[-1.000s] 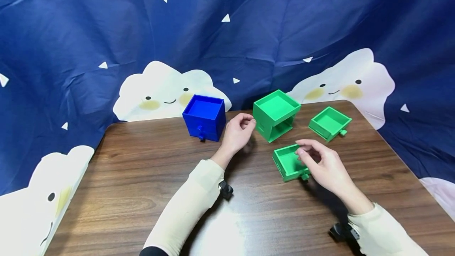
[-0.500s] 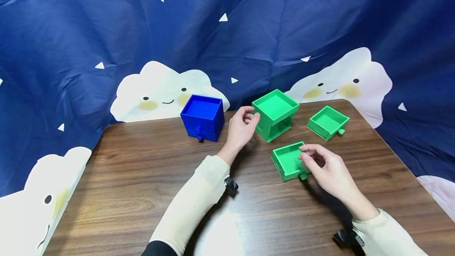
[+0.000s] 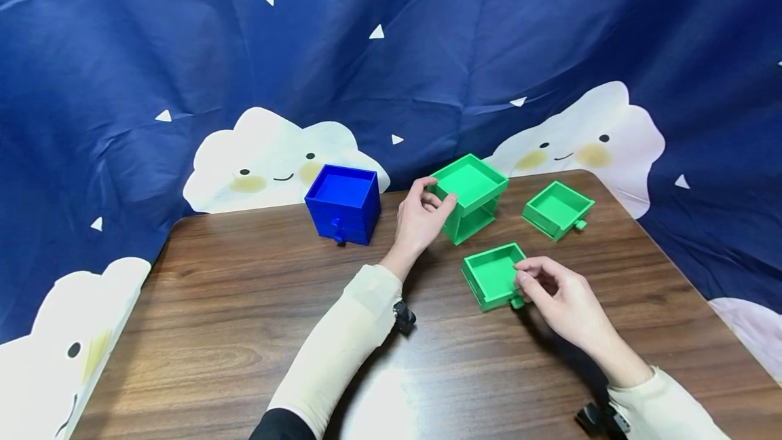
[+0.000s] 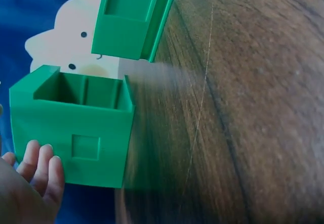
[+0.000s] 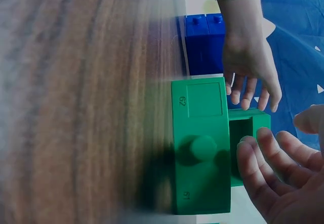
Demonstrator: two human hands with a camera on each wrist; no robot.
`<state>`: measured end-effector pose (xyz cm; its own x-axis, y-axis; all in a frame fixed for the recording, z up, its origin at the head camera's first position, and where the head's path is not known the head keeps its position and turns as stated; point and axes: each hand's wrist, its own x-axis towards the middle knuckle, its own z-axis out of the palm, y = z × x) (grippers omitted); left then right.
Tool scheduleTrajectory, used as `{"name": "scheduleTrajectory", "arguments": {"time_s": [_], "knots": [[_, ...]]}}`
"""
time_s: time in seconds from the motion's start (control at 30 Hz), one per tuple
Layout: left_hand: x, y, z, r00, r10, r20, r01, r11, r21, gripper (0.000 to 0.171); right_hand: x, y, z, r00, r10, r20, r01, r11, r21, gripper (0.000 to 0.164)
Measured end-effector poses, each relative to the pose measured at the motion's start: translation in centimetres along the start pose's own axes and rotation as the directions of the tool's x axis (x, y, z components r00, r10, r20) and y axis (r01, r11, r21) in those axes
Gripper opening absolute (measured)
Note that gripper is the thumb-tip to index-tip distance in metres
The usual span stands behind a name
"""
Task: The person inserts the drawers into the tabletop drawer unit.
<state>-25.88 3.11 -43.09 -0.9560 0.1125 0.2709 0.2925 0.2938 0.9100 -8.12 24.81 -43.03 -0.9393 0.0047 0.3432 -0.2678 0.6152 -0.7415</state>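
My left hand (image 3: 420, 226) is at the left side of the green drawer cabinet (image 3: 469, 185), fingers bent slightly and thumb near its front top edge. The left wrist view has those fingertips against or close to the cabinet's side wall (image 4: 98, 171); firm contact is hard to tell. The cabinet's front slot stands hollow. My right hand (image 3: 565, 301) hovers at the right edge of a loose green drawer (image 3: 493, 276), fingers loosely curved around nothing. In the right wrist view this drawer's front shows a round knob (image 5: 203, 148).
A second green drawer (image 3: 558, 208) lies farther back on the right. Left of the cabinet stands a blue drawer cabinet (image 3: 345, 212) with its drawers in. The wooden table (image 3: 244, 318) ends at a blue cloth backdrop (image 3: 342, 39).
My left hand has moved right and up, from beside the green cabinet to its upper edge. The right hand has shifted slightly down and right relative to the front drawer. The view has panned slightly.
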Motion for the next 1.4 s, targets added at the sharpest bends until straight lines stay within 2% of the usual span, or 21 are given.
{"name": "scheduleTrajectory", "arguments": {"time_s": [0.27, 0.6, 0.87, 1.03, 1.4], "knots": [[0.4, 0.0, 0.3, 1.000, 0.007, -0.017, -0.007, 0.999, 0.031, 0.051, -0.5, 0.1, -0.2, 0.998, 0.056, 0.024, -0.055, 0.998, -0.039, 0.005], [0.5, 0.0, 0.7, 1.000, 0.009, -0.017, -0.008, 0.996, 0.085, 0.053, -1.2, 0.5, -0.2, 0.990, 0.117, 0.075, -0.108, 0.987, -0.115, 0.005], [0.6, 0.0, 0.7, 1.000, 0.022, -0.013, -0.021, 0.997, 0.073, 0.055, -1.5, 0.8, -0.5, 0.960, 0.253, 0.118, -0.234, 0.960, -0.152, 0.014], [0.6, -0.2, 0.8, 0.999, 0.030, -0.010, -0.029, 0.997, 0.074, 0.055, -1.6, 1.0, -0.4, 0.944, 0.295, 0.146, -0.272, 0.949, -0.159, 0.019], [0.6, -0.1, 0.6, 1.000, 0.028, -0.002, -0.028, 0.998, 0.048, 0.055, -1.3, 1.6, -0.2, 0.892, 0.358, 0.277, -0.349, 0.933, -0.084, 0.027]]}}
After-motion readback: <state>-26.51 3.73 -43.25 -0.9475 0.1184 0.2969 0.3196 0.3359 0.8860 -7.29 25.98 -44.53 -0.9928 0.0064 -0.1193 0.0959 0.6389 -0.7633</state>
